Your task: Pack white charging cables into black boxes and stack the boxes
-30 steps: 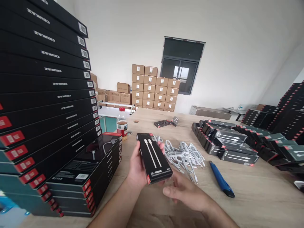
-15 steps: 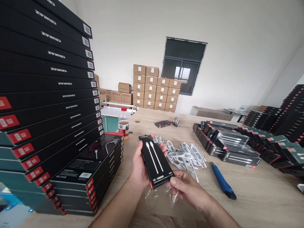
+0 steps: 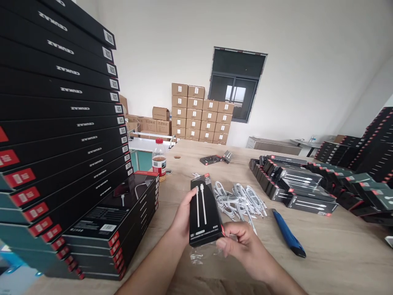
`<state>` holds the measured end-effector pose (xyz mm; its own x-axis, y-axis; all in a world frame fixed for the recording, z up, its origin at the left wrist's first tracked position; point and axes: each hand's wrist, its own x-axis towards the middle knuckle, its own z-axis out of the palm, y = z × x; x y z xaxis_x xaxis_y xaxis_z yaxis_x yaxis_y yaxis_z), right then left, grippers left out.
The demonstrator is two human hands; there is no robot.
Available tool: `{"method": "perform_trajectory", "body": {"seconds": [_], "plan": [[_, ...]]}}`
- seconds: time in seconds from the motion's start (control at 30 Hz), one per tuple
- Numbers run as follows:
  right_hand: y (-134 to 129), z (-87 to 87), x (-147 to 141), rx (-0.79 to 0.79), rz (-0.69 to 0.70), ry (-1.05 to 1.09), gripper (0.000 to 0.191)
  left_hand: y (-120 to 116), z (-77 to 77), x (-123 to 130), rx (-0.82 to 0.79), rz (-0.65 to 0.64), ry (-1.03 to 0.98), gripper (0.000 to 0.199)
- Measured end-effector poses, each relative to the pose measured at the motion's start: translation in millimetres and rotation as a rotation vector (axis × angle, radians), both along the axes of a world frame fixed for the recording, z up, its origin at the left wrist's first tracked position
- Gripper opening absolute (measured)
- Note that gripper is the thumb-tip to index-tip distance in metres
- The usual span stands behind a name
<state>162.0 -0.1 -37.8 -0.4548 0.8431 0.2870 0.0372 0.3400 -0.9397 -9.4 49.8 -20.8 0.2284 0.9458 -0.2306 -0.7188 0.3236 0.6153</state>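
Observation:
A slim black cable box (image 3: 205,213) with two white cables printed on its front is held over the table, tilted. My left hand (image 3: 183,217) is wrapped around its left side, thumb along the edge. My right hand (image 3: 242,246) pinches the lower right corner with thumb and fingers. Clear plastic film (image 3: 199,256) hangs below the box's near end. Behind it lies a pile of coiled white cables (image 3: 241,200), partly hidden by the box. To the right rests a blue utility knife (image 3: 287,233).
Tall stacks of black boxes (image 3: 61,110) rise at the left. A red-capped bottle (image 3: 159,162) stands beside them. Rows of black cable boxes (image 3: 288,180) line the right. Two small boxes (image 3: 211,159) lie farther back on the wooden table (image 3: 334,258). Cartons (image 3: 193,112) stand by the wall.
The box has turned from leaning left to more upright and shifted slightly right. My hands moved with it, and the fingers of my left hand behind it are now hidden.

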Motion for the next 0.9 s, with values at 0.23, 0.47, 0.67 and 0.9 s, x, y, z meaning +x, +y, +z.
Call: {"method": "perform_trajectory", "body": {"seconds": [0.23,0.47,0.67,0.9], "plan": [[-7.6,6.6,-6.4,0.429,0.058,-0.346,0.036,3.6,-1.4,0.7,0.169,0.08,0.421,0.021],[-6.6,4.6,-11.4,0.353,0.189,-0.269,0.037,-11.2,5.6,-6.2,0.33,-0.207,0.455,0.031],[-0.8,9.8,5.6,0.013,0.182,-0.056,0.042,-14.4,8.4,-12.8,0.21,-0.332,0.283,0.023],[21.6,6.9,20.9,-0.134,-0.241,0.455,0.033,-16.4,5.0,-17.2,0.286,-0.487,0.274,0.029]]}}
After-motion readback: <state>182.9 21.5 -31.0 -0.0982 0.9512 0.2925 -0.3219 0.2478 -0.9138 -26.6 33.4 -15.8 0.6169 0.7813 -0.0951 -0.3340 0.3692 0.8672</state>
